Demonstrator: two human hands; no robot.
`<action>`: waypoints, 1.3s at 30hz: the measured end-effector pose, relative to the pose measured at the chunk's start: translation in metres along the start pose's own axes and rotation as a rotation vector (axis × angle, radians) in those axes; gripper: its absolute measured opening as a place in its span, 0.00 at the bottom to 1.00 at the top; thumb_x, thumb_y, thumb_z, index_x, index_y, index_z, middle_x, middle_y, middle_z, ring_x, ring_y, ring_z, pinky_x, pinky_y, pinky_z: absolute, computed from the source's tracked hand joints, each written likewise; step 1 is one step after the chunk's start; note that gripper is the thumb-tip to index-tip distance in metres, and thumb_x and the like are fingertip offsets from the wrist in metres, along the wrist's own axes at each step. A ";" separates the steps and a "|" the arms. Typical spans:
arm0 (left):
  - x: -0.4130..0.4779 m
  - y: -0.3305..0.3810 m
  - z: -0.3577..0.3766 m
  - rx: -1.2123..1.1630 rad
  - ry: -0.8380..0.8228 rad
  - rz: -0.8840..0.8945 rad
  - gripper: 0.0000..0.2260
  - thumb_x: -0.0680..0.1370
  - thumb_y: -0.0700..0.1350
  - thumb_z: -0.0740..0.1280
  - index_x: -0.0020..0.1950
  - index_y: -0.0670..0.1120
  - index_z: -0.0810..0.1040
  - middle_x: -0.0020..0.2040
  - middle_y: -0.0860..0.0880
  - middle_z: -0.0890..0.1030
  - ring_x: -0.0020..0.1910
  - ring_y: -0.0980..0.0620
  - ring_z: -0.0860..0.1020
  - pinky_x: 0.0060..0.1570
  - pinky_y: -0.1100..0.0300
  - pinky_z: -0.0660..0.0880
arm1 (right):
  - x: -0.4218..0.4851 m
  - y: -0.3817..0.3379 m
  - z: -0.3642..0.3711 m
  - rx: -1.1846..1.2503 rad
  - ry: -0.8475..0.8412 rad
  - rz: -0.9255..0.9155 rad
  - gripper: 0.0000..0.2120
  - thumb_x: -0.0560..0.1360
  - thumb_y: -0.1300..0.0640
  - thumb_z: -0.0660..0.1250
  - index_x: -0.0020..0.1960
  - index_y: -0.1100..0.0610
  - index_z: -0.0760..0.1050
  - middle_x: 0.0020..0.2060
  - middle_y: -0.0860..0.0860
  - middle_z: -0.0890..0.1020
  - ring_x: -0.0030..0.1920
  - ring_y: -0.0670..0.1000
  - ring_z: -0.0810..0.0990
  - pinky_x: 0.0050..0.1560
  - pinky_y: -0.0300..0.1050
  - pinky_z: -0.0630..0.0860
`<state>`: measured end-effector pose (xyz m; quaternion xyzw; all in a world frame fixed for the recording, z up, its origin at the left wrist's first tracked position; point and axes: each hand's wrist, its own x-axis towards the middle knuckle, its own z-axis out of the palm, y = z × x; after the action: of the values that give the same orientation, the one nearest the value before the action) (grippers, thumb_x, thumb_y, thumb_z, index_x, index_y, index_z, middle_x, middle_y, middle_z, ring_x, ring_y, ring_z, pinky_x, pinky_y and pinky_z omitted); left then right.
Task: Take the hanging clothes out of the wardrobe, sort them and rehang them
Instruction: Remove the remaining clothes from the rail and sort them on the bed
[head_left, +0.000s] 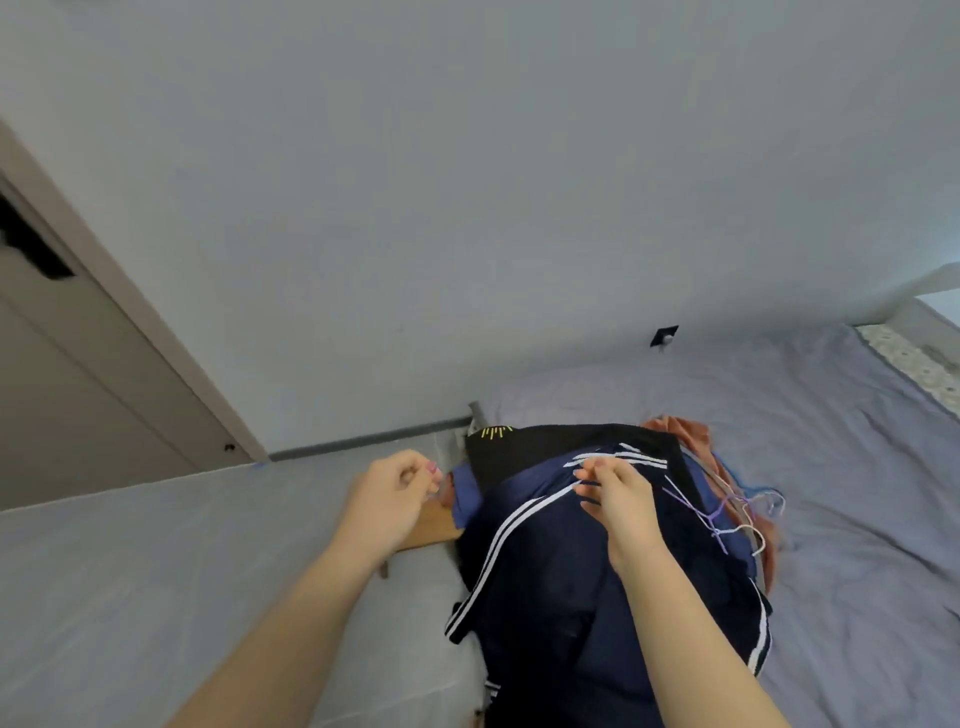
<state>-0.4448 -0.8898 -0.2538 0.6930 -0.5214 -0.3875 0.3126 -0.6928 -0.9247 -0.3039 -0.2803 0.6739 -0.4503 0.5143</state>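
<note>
Right grip (610, 491) pinches slick navy white-striped garment (545, 571) — left grip (389, 493) curled, hold unclear — thin wire hangers (727, 512) beside.

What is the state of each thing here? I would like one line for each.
navy garment: spread over black garment, striped edge pinched.
right hand: pinches the navy garment.
left hand: fingers curled, grip unclear.
hangers: empty, tangled beside the navy garment.

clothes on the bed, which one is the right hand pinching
The navy garment with white stripes, on top of the pile; the right hand pinches its striped edge. The black garment and orange garment lie beyond it.
</note>
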 end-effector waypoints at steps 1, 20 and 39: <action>-0.013 -0.011 -0.015 0.012 0.047 -0.001 0.10 0.79 0.44 0.64 0.38 0.50 0.80 0.34 0.56 0.82 0.36 0.59 0.80 0.49 0.54 0.78 | -0.012 0.000 0.016 -0.047 -0.045 -0.054 0.10 0.80 0.61 0.58 0.48 0.58 0.78 0.42 0.53 0.82 0.41 0.50 0.79 0.46 0.46 0.75; -0.482 -0.223 -0.194 0.164 1.008 -0.720 0.08 0.79 0.47 0.63 0.42 0.51 0.79 0.40 0.54 0.80 0.39 0.55 0.76 0.36 0.61 0.69 | -0.444 0.165 0.254 -0.733 -1.415 -1.019 0.08 0.77 0.65 0.64 0.41 0.57 0.78 0.39 0.49 0.79 0.40 0.46 0.76 0.39 0.31 0.65; -0.560 -0.248 -0.180 0.505 1.623 -1.259 0.06 0.75 0.45 0.69 0.38 0.50 0.81 0.36 0.52 0.73 0.36 0.47 0.75 0.35 0.55 0.68 | -0.580 0.215 0.333 -0.716 -1.994 -1.266 0.05 0.75 0.64 0.66 0.43 0.56 0.78 0.41 0.48 0.77 0.45 0.49 0.74 0.45 0.36 0.68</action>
<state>-0.2580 -0.2793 -0.2528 0.9347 0.2316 0.2194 0.1568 -0.1780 -0.4490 -0.2624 -0.9031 -0.1818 0.0004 0.3891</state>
